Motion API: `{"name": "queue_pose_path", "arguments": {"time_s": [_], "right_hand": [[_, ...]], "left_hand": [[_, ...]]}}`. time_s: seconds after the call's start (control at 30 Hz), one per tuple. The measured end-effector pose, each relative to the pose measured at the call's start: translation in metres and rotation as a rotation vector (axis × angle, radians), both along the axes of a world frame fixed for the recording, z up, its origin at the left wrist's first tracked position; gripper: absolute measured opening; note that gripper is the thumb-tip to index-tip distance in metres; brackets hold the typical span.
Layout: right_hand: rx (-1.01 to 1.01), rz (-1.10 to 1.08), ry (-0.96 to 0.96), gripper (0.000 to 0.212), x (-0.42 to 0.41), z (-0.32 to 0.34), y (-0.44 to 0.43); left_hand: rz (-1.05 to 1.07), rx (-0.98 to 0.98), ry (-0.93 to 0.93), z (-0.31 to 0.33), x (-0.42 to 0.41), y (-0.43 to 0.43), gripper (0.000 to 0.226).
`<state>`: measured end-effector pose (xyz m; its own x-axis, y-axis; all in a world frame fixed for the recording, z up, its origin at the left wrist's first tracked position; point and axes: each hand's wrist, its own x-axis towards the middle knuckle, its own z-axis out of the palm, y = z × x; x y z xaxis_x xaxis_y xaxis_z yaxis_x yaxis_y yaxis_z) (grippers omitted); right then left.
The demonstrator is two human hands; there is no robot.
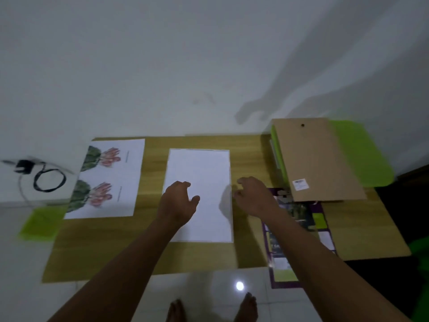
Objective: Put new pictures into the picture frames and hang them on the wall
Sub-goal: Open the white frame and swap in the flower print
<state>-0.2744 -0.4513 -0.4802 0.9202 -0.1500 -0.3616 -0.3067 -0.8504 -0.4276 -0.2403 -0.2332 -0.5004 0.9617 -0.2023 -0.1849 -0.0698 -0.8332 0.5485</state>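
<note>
While the white wall [162,54] is filling the background, a wooden board [246,159] is lying on the floor. On its right side a brown backing board [318,159] is lying over a green frame [362,154]. A blank white sheet [199,168] is lying in the middle, a flower print [106,177] at the left. The left hand [177,201] is hanging over the sheet with loosely curled fingers, gripping nothing. The right hand [255,196] is curling at the sheet's right edge; I cannot tell if it is pinching it.

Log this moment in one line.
left hand: over white sheet, open | right hand: at sheet's right edge, grip unclear | flower print: left | backing board: right
</note>
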Motion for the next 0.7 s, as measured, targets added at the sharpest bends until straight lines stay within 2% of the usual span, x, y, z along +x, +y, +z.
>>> {"name": "queue_pose_path", "arguments": {"time_s": [0.07,0.1,0.27,0.47,0.7], "right_hand": [[-0.015,0.005,0.07,0.023,-0.006,-0.018,0.021],[-0.02,-0.002,0.092,0.025,-0.009,-0.026,0.029],[-0.112,-0.059,0.057,0.044,-0.019,-0.05,0.052],[-0.167,-0.081,0.058,0.078,-0.017,-0.062,0.066],[-0.145,-0.128,0.036,0.061,-0.009,-0.063,0.072]], "left_hand": [[-0.004,0.034,0.014,-0.014,-0.005,0.023,0.057],[-0.001,0.057,0.019,-0.02,-0.007,0.032,0.06],[-0.025,0.172,-0.018,-0.044,-0.016,0.051,0.075],[-0.042,0.223,-0.055,-0.053,-0.017,0.051,0.08],[-0.057,0.301,-0.087,-0.057,-0.017,0.05,0.079]]}}
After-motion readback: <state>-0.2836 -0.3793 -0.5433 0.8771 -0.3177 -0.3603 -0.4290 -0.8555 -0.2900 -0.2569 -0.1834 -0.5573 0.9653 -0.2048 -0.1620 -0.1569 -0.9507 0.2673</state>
